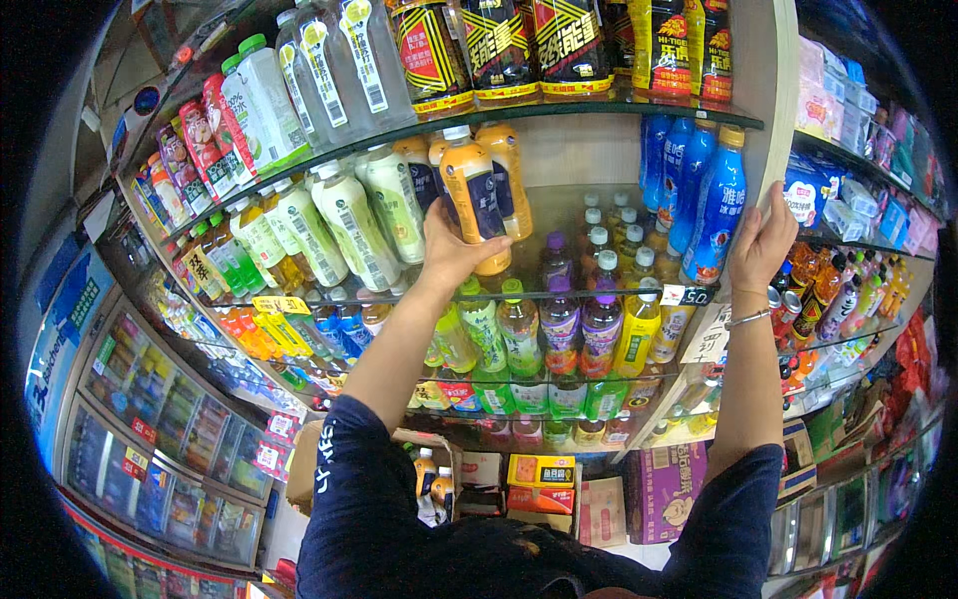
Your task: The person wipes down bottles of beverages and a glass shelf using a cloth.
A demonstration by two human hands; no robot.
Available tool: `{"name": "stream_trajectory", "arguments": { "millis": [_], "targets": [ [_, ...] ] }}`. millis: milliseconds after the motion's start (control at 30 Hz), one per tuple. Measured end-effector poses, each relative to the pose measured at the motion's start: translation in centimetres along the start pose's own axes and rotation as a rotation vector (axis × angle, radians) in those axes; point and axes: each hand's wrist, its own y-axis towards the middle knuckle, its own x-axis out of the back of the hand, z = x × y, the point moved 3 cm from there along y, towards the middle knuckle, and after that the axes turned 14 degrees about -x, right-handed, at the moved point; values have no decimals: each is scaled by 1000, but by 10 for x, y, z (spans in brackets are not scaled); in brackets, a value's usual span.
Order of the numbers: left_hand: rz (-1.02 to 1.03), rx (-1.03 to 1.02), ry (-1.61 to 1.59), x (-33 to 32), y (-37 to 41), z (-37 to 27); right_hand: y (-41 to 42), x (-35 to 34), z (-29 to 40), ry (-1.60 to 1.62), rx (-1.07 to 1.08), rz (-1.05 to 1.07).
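My left hand (460,251) is wrapped around the lower part of an orange drink bottle (479,183) with a dark label and white cap. The bottle tilts slightly at the front of the glass shelf (546,292). Close behind it stand more orange bottles (513,187), partly hidden. My right hand (762,243) grips the front edge of the pale wooden upright (775,127), thumb and fingers on either side. Left of that hand is a row of blue coffee bottles (715,202). Pale green bottles (352,224) line the shelf left of my left hand.
Dark energy-drink bottles (498,45) fill the shelf above. Green tea bottles (516,329) and purple-capped bottles (599,329) stand below. On the floor, an opened carton (307,457) sits near orange bottles (425,472) and a purple box (666,494). Glass-fronted coolers (165,419) stand left.
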Motion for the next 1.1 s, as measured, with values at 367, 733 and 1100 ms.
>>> {"name": "stream_trajectory", "arguments": {
  "millis": [367,733,1100],
  "targets": [
    [293,18,-189,-73,24,-4,1,1,0,5,18,-19],
    [294,135,-377,-166,23,-25,0,0,4,17,-7,-2],
    [543,11,-80,-176,12,-38,1,2,3,1,-16,2]
  ]
}}
